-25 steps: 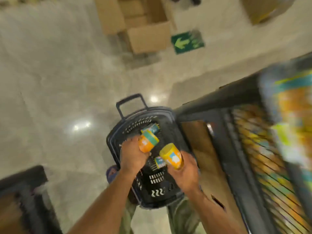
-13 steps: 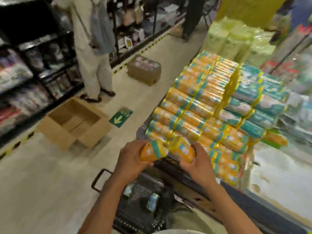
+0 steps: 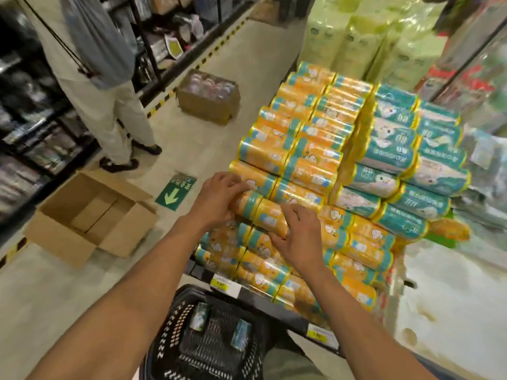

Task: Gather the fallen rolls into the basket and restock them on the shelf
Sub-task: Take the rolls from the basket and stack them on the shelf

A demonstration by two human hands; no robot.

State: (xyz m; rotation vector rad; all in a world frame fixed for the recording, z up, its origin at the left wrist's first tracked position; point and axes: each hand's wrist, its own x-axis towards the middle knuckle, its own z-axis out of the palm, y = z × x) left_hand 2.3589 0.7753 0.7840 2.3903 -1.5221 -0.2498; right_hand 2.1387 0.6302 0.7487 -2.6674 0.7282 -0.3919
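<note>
Orange rolls [image 3: 270,218] lie end to end across the stack [image 3: 310,171]; left hand [image 3: 216,198] and right hand [image 3: 299,237] each grip one, fingers [image 3: 234,183] curled.

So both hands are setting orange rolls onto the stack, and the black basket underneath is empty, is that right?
Not empty: the head view shows two teal rolls lying in the black basket. The rest holds: the left hand and the right hand each grip an orange roll at the stack.
</note>
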